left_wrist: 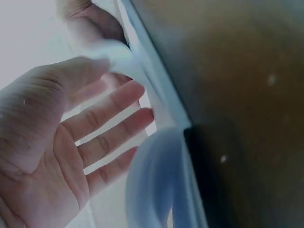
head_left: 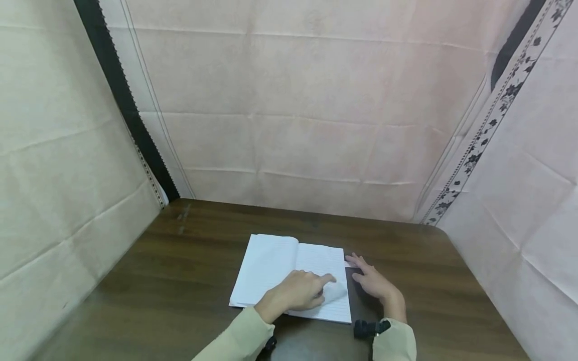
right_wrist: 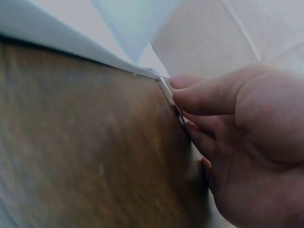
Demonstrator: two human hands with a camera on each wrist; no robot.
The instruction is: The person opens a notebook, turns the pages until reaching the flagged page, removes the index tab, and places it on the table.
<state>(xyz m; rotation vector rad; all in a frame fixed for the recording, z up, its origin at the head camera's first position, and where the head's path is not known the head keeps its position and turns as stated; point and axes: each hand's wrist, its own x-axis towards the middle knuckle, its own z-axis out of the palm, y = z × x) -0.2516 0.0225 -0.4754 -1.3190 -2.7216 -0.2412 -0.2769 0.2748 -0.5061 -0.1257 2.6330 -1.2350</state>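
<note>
An open lined notebook (head_left: 271,260) lies on the brown table. My left hand (head_left: 300,291) is over its right page, index finger stretched towards the outer edge. In the left wrist view, the thumb and index finger of my left hand (left_wrist: 61,123) pinch a raised, curling page (left_wrist: 116,52), the other fingers spread. My right hand (head_left: 375,281) is just right of the notebook, fingers extended. Between them a white slip of paper (head_left: 349,264) sticks out past the page edge. In the right wrist view, fingertips of my right hand (right_wrist: 256,123) touch the slip's thin edge.
The dark wooden table (head_left: 149,281) extends around the notebook. Pale cloth hangs behind (head_left: 316,125) and on both sides, with a floral border (head_left: 478,145) at the right. A black wrist camera (head_left: 368,328) sits on my right wrist.
</note>
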